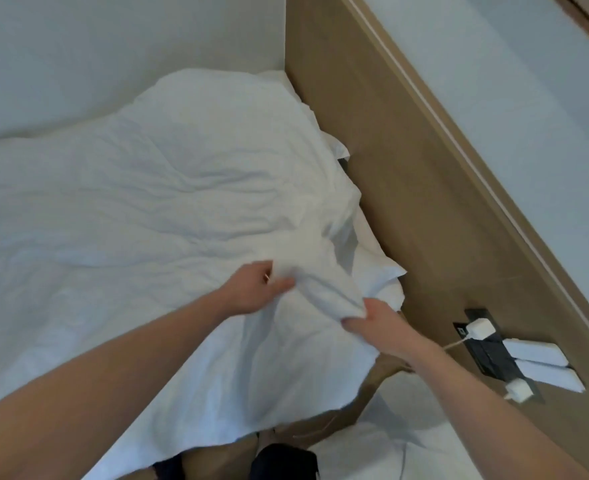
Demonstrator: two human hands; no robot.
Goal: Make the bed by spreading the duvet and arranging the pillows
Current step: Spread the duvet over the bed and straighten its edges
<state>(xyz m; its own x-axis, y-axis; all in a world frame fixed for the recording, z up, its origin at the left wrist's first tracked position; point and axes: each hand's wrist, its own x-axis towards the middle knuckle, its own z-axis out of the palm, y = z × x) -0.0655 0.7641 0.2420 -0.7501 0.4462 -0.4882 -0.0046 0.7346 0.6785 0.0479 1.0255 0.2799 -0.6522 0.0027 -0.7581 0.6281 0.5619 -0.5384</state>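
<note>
- White duvet (120, 209) covers the bed, wrinkled; near edge hangs over the bed side at bottom centre, far edge meets the wall (78, 46).
- Pillows (372, 261) lie at the head end, against the wooden headboard (407, 168), partly under the duvet.
- Outlet panel (487, 348) on headboard with white chargers plugged in, just right of the hands.
- Left hand (251, 289) pinches a bunched duvet fold, thumb over the fabric.
- Right hand (372, 323) grips the same fold near the corner, fingers curled round it.
- Both forearms extended forward, hands near each other.
</note>
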